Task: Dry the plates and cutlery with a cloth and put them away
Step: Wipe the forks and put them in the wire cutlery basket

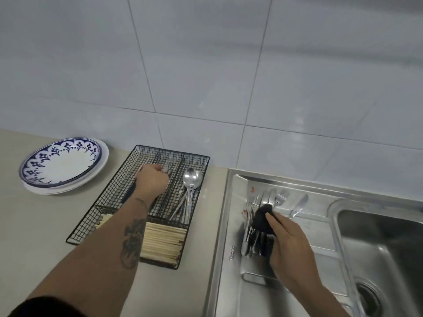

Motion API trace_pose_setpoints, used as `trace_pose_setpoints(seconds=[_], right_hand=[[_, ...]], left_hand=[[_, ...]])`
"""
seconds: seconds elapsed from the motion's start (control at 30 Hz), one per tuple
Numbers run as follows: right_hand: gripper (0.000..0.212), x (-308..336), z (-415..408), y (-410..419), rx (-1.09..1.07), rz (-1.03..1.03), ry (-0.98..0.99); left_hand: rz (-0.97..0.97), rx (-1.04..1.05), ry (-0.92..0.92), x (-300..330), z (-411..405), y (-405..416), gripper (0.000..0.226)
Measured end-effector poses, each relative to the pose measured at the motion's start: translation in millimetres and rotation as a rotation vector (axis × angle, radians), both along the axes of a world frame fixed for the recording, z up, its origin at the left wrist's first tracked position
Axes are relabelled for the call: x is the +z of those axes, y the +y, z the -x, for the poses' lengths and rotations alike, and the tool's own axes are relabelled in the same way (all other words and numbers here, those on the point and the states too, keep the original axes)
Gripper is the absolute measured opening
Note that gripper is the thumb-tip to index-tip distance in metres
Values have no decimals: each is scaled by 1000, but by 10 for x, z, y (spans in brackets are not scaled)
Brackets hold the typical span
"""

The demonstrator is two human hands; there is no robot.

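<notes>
My left hand [152, 179] reaches into the middle compartment of a black wire cutlery tray [196, 156] and grips a fork [168, 167] whose tines stick out past my fingers. Several spoons [190, 186] lie in the tray's right compartment. My right hand [290, 243] holds a dark cloth [263, 221] pressed over a bundle of cutlery [263, 197] lying on the steel draining board [231, 225]; fork tips poke out above the cloth. A single knife [298, 205] lies to the right of that bundle. Stacked plates, the top one blue-patterned [60, 162], sit at the far left.
Pale chopsticks [163, 243] fill the tray's front compartment. The sink basin [384, 248] with its drain [369, 300] lies at the right. A white tiled wall rises behind the beige counter [34, 225].
</notes>
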State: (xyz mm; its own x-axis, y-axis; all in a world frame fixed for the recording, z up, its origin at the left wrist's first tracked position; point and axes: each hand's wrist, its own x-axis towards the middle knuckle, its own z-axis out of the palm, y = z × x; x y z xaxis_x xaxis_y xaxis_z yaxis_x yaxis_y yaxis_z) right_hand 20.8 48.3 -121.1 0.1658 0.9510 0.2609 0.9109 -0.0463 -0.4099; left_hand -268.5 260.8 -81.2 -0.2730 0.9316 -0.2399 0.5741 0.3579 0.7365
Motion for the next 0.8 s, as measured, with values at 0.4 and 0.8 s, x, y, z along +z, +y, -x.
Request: trace_pose_setpoints(seconds=[0.4,0.8], right_hand=[[57,-100,-366,-242,-206,4,166],[54,-222,-449,-564,-203,27,230]], left_hand=[[-165,-471,130,-29,-1110,-824,16],[-79,-513,331,-341,-1903,-1296,10]])
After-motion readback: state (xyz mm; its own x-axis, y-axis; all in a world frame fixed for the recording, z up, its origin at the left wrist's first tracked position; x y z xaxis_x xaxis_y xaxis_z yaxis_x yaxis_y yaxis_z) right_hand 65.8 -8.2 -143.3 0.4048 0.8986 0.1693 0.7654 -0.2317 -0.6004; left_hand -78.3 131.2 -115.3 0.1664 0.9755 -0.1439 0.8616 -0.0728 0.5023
